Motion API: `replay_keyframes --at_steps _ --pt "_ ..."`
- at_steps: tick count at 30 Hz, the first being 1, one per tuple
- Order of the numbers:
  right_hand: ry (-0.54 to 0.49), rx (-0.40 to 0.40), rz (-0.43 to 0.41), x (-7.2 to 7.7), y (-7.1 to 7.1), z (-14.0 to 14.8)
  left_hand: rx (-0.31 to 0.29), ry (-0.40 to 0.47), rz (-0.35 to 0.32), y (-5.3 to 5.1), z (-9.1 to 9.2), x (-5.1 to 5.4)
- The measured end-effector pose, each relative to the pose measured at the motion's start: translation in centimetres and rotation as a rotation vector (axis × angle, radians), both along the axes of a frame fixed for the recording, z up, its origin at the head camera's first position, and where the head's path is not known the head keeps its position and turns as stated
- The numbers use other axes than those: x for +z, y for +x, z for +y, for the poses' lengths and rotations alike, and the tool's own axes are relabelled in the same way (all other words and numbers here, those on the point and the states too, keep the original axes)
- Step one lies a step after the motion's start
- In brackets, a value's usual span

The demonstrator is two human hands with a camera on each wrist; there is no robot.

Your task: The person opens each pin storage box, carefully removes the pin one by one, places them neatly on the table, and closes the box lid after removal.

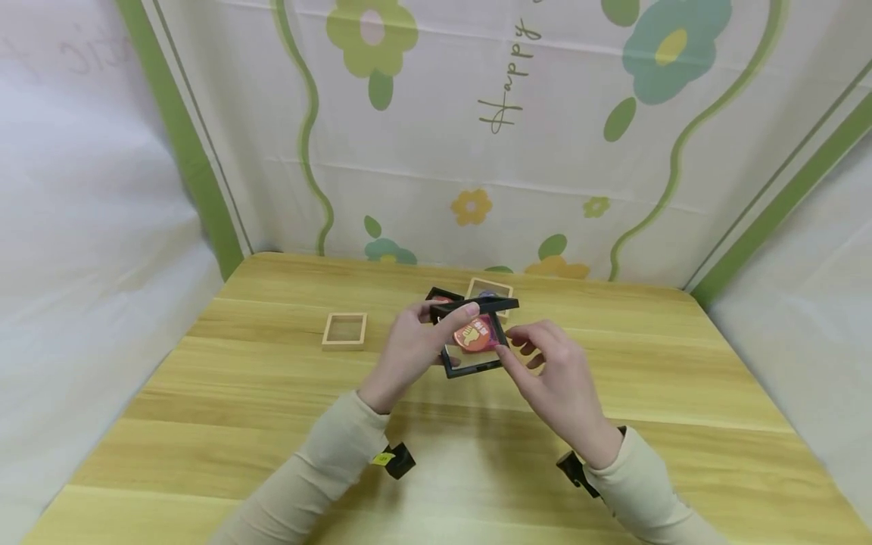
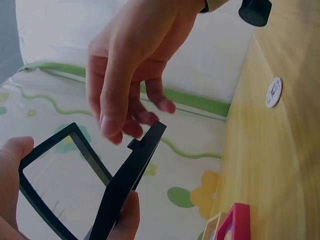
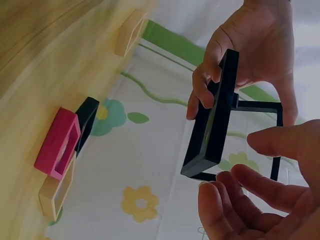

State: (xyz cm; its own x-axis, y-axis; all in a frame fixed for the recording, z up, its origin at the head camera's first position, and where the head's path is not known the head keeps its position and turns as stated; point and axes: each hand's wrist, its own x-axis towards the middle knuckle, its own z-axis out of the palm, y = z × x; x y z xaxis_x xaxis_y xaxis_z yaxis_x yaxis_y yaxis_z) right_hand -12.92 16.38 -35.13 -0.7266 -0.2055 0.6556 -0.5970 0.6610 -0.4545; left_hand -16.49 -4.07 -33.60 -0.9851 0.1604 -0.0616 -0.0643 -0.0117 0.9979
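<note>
A black hinged display frame (image 1: pixel 474 371) with clear film is held in the air by my left hand (image 1: pixel 415 337). Its two halves stand apart at an angle. The left thumb lies on the upper half; other fingers grip from behind, partly hidden. My right hand (image 1: pixel 555 371) is beside the frame's right side, fingers loosely bent, thumb near the edge. In the right wrist view, nothing sits between the right thumb and fingers (image 3: pixel 265 187). A round red badge (image 1: pixel 472 335) with a hand picture shows within the frame's outline; I cannot tell whether it lies behind the film.
On the wooden table (image 1: pixel 272 424) lie a light wooden frame (image 1: pixel 344 331) at left and another (image 3: pixel 50 197) farther back. Beside that one are a pink frame (image 3: pixel 56 142) and a second black frame (image 3: pixel 86 120). A whitish round disc (image 2: pixel 274 92) lies on the tabletop.
</note>
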Motion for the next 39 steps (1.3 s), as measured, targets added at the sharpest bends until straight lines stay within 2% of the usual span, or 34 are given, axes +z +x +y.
replay_keyframes --at_steps 4,10,16,21,27,35,39 --pt "0.001 0.006 0.045 -0.3 -0.2 0.0 -0.010 -0.032 0.030 0.4 0.6 -0.3" --pt "0.026 -0.006 0.069 -0.5 -0.5 -0.1 -0.040 -0.018 0.051 0.8 0.9 -0.6" --pt "0.055 -0.030 0.013 -0.7 -0.5 0.0 -0.053 0.008 0.038 1.0 1.1 -0.6" --pt "0.076 -0.040 -0.032 -0.7 -0.5 0.0 -0.065 0.014 0.066 1.1 1.2 -0.6" --pt "0.078 -0.035 -0.091 -0.7 -0.5 0.1 -0.065 0.033 0.049 1.2 1.3 -0.5" --pt "0.059 -0.036 -0.151 -0.7 -0.3 0.1 -0.053 -0.037 0.021 1.2 1.4 -0.5" --pt "0.060 -0.032 -0.163 -0.7 -0.4 0.1 -0.053 -0.026 0.037 1.3 1.4 -0.5"
